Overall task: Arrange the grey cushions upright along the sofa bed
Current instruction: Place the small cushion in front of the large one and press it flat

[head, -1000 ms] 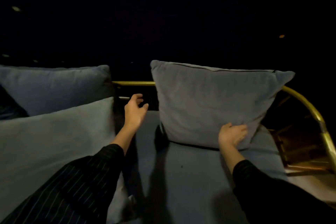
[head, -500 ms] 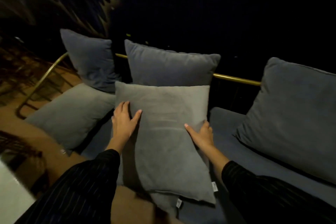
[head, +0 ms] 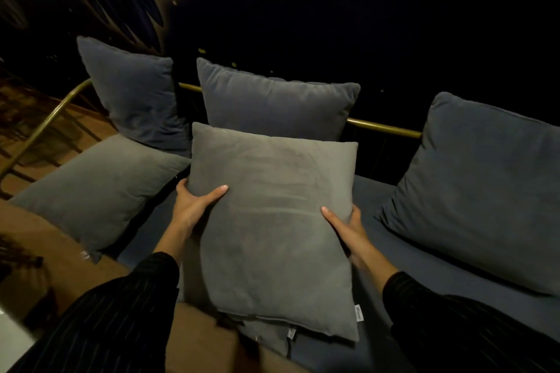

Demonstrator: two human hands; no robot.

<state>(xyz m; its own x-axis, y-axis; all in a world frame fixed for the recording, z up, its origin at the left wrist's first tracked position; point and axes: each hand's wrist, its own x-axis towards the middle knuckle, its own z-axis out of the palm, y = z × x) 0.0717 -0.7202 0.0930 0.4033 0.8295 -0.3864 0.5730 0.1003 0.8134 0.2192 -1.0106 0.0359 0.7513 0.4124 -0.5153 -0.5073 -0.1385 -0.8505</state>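
Observation:
A light grey cushion (head: 272, 221) is held in the middle, tilted, its lower edge over another light grey cushion (head: 269, 339) that peeks out beneath. My left hand (head: 194, 206) grips its left edge, thumb on the front. My right hand (head: 345, 227) grips its right edge. Behind it a dark grey cushion (head: 272, 100) stands upright against the brass rail (head: 385, 127). Another dark cushion (head: 136, 94) stands at the back left, and a large one (head: 472, 185) leans at the right. A light grey cushion (head: 94, 191) lies flat at the left.
The dark blue sofa bed seat (head: 424, 275) runs left to right. The curved brass rail end (head: 42, 127) bounds the left side, with wooden floor (head: 60, 269) below. A dark wall stands behind the rail.
Both hands have shifted from resting flat on the light grey cushion to gripping its side edges. The cushion has been raised and sits more upright in front of the dark one.

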